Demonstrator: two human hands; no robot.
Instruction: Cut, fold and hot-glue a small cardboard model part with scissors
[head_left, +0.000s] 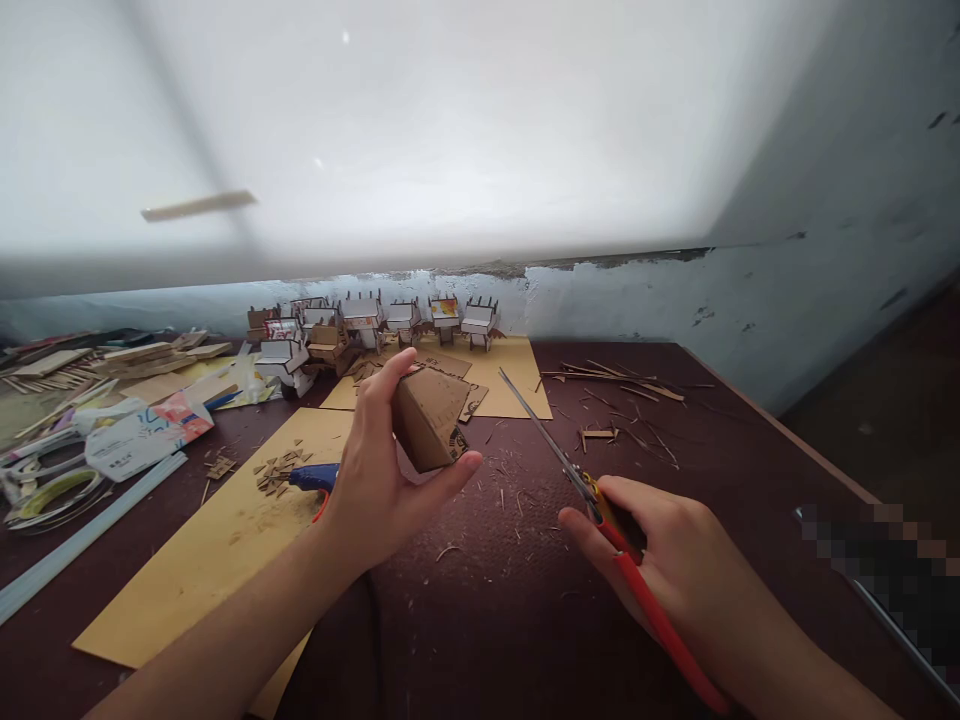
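Observation:
A small folded brown cardboard piece [431, 415], with dark print at one corner, is gripped between the thumb and fingers of my left hand [379, 470]. To its right, my right hand [671, 545] is wrapped round red-and-yellow-handled scissors [555, 445]. The scissor blades look closed and point up and left, apart from the cardboard. Partly hidden behind my left wrist, a blue hot glue gun [313, 477] lies on a yellow board [217, 560], beside a heap of small cardboard bits [276, 468].
Several miniature cardboard chairs [403, 318] stand along the wall. Thin cardboard strips [630, 376] and scraps litter the dark table [480, 620]. At left are tape rolls [60, 497], translucent sticks [97, 530], a printed packet [150, 435] and stacked cardboard [139, 358]. A dark pixelated object [885, 570] sits at right.

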